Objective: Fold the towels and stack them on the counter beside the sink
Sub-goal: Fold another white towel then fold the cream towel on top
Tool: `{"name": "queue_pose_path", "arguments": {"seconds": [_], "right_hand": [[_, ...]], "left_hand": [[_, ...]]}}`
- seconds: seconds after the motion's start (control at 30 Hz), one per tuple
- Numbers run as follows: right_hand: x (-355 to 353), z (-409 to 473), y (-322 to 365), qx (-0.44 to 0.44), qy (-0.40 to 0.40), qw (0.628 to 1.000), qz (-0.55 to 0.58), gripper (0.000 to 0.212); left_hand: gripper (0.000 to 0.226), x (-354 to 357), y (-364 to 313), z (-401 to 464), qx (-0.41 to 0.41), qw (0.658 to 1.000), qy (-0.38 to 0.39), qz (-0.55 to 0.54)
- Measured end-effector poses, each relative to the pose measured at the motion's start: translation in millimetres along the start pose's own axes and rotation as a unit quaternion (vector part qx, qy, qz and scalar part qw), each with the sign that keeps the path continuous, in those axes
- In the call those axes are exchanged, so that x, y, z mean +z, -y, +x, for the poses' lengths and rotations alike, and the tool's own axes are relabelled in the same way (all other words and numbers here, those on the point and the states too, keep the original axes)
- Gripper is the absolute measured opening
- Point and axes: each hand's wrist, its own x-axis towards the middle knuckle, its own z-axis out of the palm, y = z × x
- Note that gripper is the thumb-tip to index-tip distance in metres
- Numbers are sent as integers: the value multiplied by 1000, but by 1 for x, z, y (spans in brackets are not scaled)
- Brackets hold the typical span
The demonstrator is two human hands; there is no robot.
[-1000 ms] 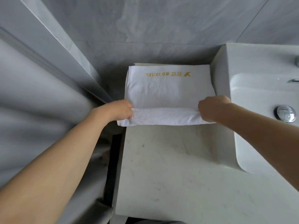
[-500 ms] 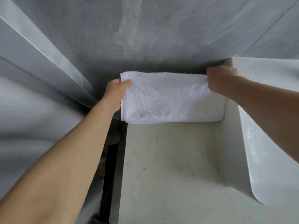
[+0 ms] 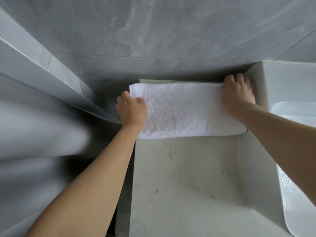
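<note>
The folded white towel (image 3: 184, 110) lies flat at the far end of the pale tabletop (image 3: 184, 185), close to the grey tiled wall (image 3: 153, 31), its right end close beside the raised side of the white sink (image 3: 290, 93). The left hand (image 3: 132, 110) holds the towel's left end, thumb on top and fingers (image 3: 121, 100) curled around the edge (a proper grip, that). The right hand (image 3: 236, 93) sits on the far right corner, its fingers (image 3: 230, 79) bent over the back edge of the cloth, gripping it there. The towel's near edge runs rounded and thick across the stone, left corner just overhanging the tabletop's side.
</note>
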Motion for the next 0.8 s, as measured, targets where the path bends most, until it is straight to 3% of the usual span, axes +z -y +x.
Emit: {"name": "queue_pose_path", "arguments": {"seconds": [0.07, 0.13, 0.2, 0.27, 0.33, 0.4, 0.47, 0.5, 0.6, 0.8], "right_hand": [[8, -10, 0, -6, -60, 998, 32, 40], [18, -25, 6, -81, -86, 992, 37, 52], [30, -36, 13, -154, -43, 987, 27, 61], [42, -43, 12, -160, 11, 987, 19, 64], [51, -43, 4, -148, 28, 988, 28, 67], [56, -41, -2, -159, 31, 987, 23, 70], [57, -39, -4, -157, 28, 987, 12, 73], [58, -39, -3, -146, 26, 989, 8, 73], [62, -40, -5, -127, 23, 992, -3, 75], [68, -36, -11, -116, 0, 993, 10, 74]], "left_hand": [[41, 3, 2, 1, -26, 999, 24, -8], [44, 3, 0, 3, -60, 991, 71, -93], [50, 5, -5, 1, -39, 980, 87, -174], [62, 2, -11, -8, -12, 979, 51, -195], [73, -2, -13, -14, 58, 989, -68, -118], [72, 3, -18, -23, 219, 966, -134, 29], [61, 25, -28, -32, 376, 916, -64, 127], [59, 37, -31, -37, 416, 894, -3, 166], [65, 66, -16, -36, 405, 860, 87, 299], [72, 65, -2, -30, 348, 873, 52, 338]]}}
